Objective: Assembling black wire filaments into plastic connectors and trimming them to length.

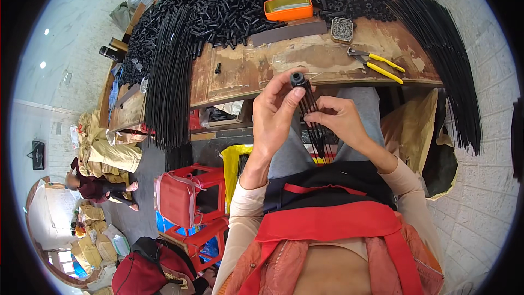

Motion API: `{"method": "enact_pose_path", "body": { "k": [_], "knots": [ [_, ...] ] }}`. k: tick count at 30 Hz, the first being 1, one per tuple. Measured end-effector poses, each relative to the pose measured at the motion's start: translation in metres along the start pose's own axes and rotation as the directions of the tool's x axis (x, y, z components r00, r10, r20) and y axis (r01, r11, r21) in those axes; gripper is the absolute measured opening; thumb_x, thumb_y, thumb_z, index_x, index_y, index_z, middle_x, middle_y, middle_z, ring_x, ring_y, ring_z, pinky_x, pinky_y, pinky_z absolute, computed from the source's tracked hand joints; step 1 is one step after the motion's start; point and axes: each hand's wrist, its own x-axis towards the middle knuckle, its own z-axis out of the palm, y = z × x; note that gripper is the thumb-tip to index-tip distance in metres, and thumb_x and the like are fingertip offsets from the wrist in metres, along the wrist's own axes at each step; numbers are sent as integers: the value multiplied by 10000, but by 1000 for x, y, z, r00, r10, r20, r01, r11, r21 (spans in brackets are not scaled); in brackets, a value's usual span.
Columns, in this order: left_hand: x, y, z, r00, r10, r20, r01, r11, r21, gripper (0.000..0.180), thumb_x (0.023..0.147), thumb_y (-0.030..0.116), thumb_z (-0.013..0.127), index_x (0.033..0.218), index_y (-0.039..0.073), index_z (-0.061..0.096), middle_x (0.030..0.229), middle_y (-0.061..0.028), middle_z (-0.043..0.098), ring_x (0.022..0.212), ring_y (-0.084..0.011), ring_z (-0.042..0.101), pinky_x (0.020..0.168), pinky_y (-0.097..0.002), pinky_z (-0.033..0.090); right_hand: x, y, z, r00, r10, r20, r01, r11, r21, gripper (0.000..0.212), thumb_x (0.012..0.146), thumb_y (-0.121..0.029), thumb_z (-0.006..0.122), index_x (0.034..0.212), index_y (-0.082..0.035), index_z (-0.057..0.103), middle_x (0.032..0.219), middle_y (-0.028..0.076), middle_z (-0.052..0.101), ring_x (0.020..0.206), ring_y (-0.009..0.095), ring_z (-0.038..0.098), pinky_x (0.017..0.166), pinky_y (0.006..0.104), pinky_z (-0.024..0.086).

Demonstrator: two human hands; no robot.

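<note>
My left hand (274, 110) is closed round a ring-topped black plastic hub (297, 78), held upright just off the near table edge. Thin black rods (316, 141) hang down from the hub over my lap, like the ribs of an umbrella frame. To the right, my right hand (343, 121) pinches at these rods a little below the hub; its fingertips partly hide what they grip. Yellow-handled pliers (385, 73) lie with jaws apart on the table beyond my right hand. A single small black part (218, 68) rests on the wood to the left.
A large heap of black plastic parts (234, 13) covers the far table. Bundles of black rods overhang it at left (168, 76) and right (445, 63). An orange box (289, 15), a small square tin (342, 34) and a grey strip (289, 34) lie between. Red stools (183, 199) stand left; people are nearby.
</note>
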Motion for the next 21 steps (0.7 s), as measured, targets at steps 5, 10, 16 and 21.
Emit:
{"method": "enact_pose_path", "body": {
  "k": [5,10,16,21],
  "knots": [
    [-1,-4,13,974,49,-221,-44,999,28,322,980,139,567,1257,-24,545,1041,-99,662,960,-151,637,884,-279,491,7,-1,12,998,55,-39,-55,998,0,111,823,-54,724,780,16,649,713,25,661,672,66,601,598,221,474],
    [-6,-14,15,961,107,-257,-76,989,129,318,986,110,548,1274,-21,524,1032,-91,652,938,-145,637,875,-278,496,11,3,19,997,7,-73,-8,1000,-23,135,799,-59,738,747,10,634,666,5,622,636,44,544,561,225,440],
    [-7,-21,14,948,94,-306,-67,993,96,299,940,23,595,1229,-32,547,1001,-49,616,916,-89,570,813,-232,476,10,6,26,995,10,-101,-17,997,-71,180,778,-100,764,747,11,626,619,0,573,601,34,466,537,242,407],
    [-2,-23,9,968,120,-219,-83,981,173,316,1007,129,513,1285,-21,505,921,-47,578,814,-101,556,765,-243,477,9,10,28,986,-90,-137,67,984,-167,204,798,-167,762,786,3,651,608,53,590,551,90,524,530,290,433]
  ]
}}
